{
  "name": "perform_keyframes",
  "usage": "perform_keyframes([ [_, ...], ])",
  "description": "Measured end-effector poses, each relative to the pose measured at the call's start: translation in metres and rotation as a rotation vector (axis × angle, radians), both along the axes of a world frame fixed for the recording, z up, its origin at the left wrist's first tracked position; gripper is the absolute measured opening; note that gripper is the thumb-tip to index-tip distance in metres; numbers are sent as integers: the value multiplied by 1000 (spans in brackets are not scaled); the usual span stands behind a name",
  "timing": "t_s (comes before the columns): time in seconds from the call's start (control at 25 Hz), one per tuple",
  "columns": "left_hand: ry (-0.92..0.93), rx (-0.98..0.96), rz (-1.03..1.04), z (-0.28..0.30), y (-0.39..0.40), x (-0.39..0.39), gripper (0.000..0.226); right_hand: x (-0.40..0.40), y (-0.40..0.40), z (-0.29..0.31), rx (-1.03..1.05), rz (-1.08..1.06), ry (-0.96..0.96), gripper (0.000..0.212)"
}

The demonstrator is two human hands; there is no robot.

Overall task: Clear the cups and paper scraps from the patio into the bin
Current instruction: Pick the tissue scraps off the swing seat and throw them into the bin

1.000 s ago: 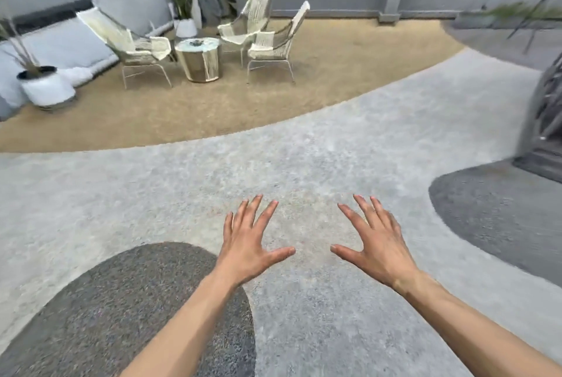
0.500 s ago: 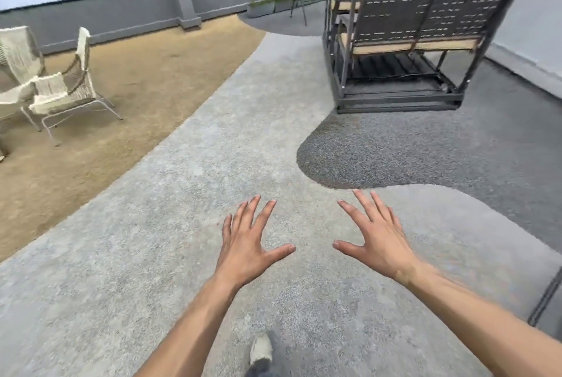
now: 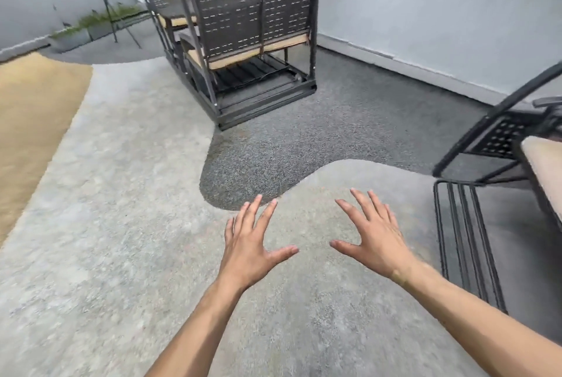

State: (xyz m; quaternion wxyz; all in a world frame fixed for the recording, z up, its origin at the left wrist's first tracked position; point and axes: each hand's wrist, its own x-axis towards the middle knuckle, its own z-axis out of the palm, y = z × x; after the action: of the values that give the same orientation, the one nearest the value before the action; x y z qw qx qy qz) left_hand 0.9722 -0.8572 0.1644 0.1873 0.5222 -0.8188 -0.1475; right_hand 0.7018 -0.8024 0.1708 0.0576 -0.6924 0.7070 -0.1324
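My left hand and my right hand are held out side by side, palms down, over the light grey patio floor. The fingers of both are spread and neither holds anything. No cup, paper scrap or bin shows in this view.
A dark metal swing seat with a tan cushion stands ahead on a dark gravel patch. Another dark metal seat with a footrest of bars is at the right edge. Tan gravel lies left; a grey wall is behind.
The view has swung right: the woven chairs and round table have left the frame, the swing seat has come to the centre, and a second seat has appeared on the right. Both hands stay spread.
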Motion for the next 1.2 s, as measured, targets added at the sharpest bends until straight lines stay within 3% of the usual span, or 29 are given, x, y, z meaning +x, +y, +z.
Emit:
perform_keyframes([
  [0.32, 25, -10, -270, -5, -106, -80, 99, -62, -3, -4, -1, -345, 36, 87],
  [0.56, -4, 21, -438, -15, -171, -196, 98, -154, -20, -19, 17, -539, 47, 90],
  [1.2, -68, -9, -691, -11, -319, -514, 95, -432, -125, -21, 27, -773, 47, 86],
])
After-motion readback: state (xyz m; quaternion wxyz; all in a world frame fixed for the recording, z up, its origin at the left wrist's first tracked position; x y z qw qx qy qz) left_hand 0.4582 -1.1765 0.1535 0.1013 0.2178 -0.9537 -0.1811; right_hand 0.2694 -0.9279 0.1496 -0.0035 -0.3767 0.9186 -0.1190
